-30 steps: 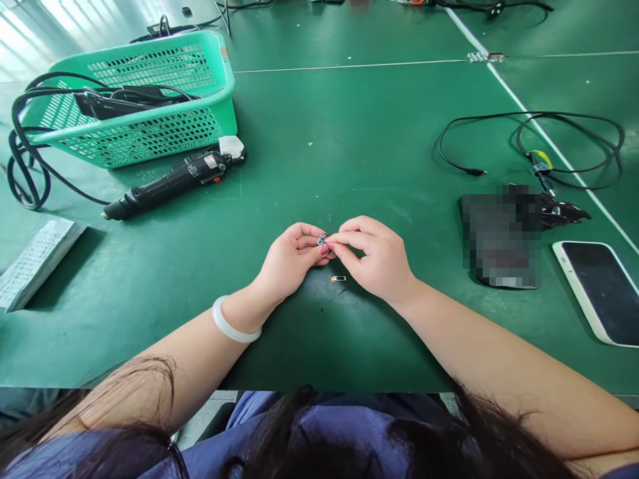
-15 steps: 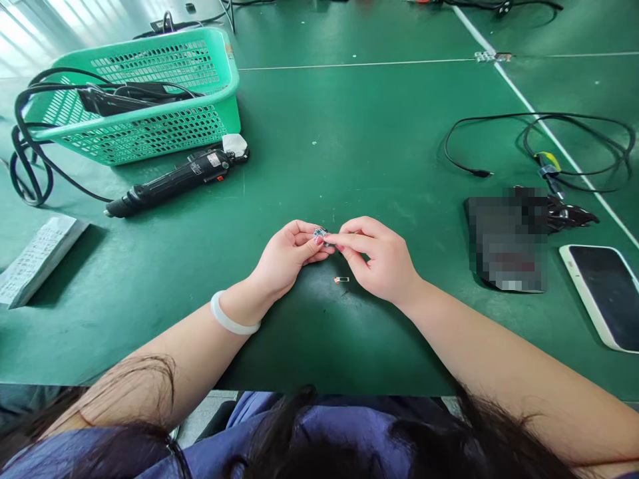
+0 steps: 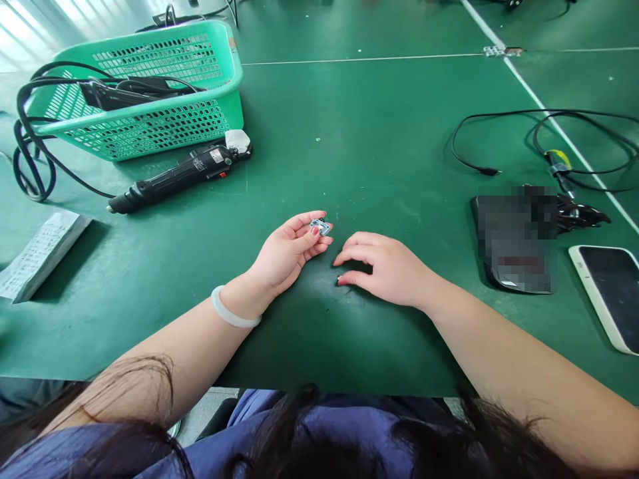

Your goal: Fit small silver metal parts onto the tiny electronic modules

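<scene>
A small circuit board (image 3: 320,227), bluish with silvery parts, is pinched between the thumb and fingers of my left hand (image 3: 287,251), just above the table. My right hand (image 3: 382,267) is low over the green table, slightly nearer to me, apart from the board. Its thumb and index finger are spread, with a gap between them, and I see nothing held there. The small white-and-orange piece that lay on the table is not visible; my right fingers cover about that spot.
A green plastic basket (image 3: 232,73) with black cables and adapters stands at the back left. Before it lies a black electric screwdriver (image 3: 174,176). A wrapped block (image 3: 42,256) sits at far left. On the right are a phone (image 3: 614,293), a blurred dark device (image 3: 514,246) and a coiled black cable (image 3: 474,163).
My right hand has left the circuit board and dropped down toward the small white-and-orange piece, its fingers parting. My left hand keeps the board and has moved slightly left and away from me.
</scene>
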`<act>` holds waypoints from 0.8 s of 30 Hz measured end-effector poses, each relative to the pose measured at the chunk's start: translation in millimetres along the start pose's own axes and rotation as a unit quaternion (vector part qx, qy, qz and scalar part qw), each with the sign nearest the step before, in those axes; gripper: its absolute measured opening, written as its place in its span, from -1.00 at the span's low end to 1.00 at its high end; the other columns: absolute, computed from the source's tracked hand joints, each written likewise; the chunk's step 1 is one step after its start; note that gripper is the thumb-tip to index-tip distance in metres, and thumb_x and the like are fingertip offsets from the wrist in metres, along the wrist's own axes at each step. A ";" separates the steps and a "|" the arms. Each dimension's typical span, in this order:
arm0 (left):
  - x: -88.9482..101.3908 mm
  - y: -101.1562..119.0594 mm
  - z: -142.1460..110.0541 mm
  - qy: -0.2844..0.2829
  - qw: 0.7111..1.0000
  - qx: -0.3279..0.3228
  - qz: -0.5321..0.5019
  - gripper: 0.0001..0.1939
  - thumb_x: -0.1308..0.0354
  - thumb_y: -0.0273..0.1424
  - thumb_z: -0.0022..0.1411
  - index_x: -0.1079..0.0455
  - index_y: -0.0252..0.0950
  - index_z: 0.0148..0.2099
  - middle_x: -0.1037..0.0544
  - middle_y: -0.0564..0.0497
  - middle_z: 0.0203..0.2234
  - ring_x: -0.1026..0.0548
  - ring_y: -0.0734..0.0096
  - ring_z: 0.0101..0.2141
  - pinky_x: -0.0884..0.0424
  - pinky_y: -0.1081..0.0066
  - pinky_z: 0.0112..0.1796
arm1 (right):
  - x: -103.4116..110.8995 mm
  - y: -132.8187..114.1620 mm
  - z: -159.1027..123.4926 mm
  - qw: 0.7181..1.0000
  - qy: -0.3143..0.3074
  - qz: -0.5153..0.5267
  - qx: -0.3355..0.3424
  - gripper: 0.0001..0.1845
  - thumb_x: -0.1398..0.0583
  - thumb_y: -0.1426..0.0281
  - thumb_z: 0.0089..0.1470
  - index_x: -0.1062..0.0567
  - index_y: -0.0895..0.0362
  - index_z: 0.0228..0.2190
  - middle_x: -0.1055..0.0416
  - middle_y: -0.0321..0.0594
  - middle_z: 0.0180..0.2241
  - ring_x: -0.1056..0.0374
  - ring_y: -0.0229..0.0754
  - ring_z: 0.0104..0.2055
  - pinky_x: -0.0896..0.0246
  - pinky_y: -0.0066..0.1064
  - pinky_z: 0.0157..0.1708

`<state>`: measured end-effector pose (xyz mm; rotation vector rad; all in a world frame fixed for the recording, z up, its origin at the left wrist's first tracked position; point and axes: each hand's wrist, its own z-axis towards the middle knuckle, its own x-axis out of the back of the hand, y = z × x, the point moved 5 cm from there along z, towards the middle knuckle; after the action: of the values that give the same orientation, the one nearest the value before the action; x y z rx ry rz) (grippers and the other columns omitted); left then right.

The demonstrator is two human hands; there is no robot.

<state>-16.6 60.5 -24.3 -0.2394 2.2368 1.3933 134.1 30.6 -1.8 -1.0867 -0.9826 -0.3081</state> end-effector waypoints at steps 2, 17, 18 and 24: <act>0.1 -0.5 0.0 -0.003 1.000 -0.003 -0.002 -0.76 -0.17 -0.63 0.14 -0.44 -0.31 -0.13 -0.56 0.06 -0.35 -0.52 0.62 -0.42 -0.45 0.51 -0.26 | -6.5 -3.7 -2.2 0.998 -0.055 -0.026 0.015 -0.85 -0.30 0.36 0.03 -0.56 0.08 -0.28 -0.50 -0.24 -0.26 -0.38 -0.17 -0.21 -0.26 -0.33 -0.23; -1.7 -3.2 -2.8 -0.009 0.999 -0.021 0.046 -0.79 -0.20 -0.55 0.15 -0.44 -0.30 -0.13 -0.55 0.06 -0.33 -0.50 0.63 -0.41 -0.44 0.47 -0.23 | -8.4 -4.4 -3.5 0.995 -0.030 -0.098 -0.008 -0.84 -0.17 0.40 0.16 -0.56 0.10 -0.40 -0.49 -0.27 -0.37 -0.36 -0.20 -0.29 -0.19 -0.36 -0.31; -2.1 -3.9 -3.3 -0.008 0.998 -0.023 0.057 -0.79 -0.20 -0.54 0.15 -0.43 -0.30 -0.12 -0.55 0.06 -0.33 -0.51 0.63 -0.41 -0.44 0.46 -0.22 | -9.1 -5.3 -3.5 0.995 -0.024 -0.100 -0.004 -0.82 -0.15 0.42 0.17 -0.56 0.10 -0.41 -0.49 -0.26 -0.38 -0.37 -0.20 -0.29 -0.20 -0.36 -0.32; -6.7 -7.5 -6.5 -0.026 0.990 -0.049 0.126 -0.76 -0.26 -0.48 0.12 -0.43 -0.31 -0.12 -0.55 0.05 -0.35 -0.51 0.59 -0.41 -0.46 0.42 -0.24 | 10.7 -9.5 -7.7 0.985 0.164 -0.046 0.017 -0.81 -0.13 0.46 0.18 -0.55 0.11 -0.39 -0.50 -0.24 -0.36 -0.39 -0.24 -0.32 -0.27 -0.39 -0.32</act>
<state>-9.9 50.6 -24.6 0.0494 2.2178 1.6221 138.0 22.1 11.5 -0.9252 -0.7415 -0.5274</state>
